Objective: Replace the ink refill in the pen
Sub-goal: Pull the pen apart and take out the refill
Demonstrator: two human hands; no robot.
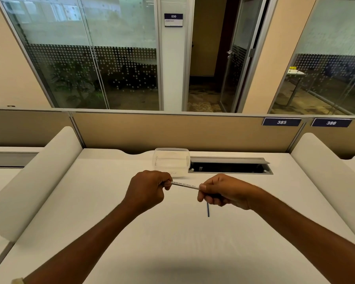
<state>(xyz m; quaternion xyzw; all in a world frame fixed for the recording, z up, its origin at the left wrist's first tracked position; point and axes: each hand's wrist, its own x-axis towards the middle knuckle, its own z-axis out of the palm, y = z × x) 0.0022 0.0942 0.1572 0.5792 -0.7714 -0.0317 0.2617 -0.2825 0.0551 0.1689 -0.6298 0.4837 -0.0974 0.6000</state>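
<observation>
A thin white pen (186, 185) with small printed text is held level above the white desk, between both hands. My left hand (147, 190) pinches its left end. Around the right end my right hand (221, 191) is closed, hiding that tip. A slim blue ink refill (208, 210) lies on the desk just below my right hand, its upper end hidden by the fingers.
A clear plastic container (171, 162) stands behind the hands near the desk's back edge. To its right an open cable slot (230, 166) is cut into the desk. White curved dividers (39, 181) flank both sides, and a tan partition (172, 132) closes off the back.
</observation>
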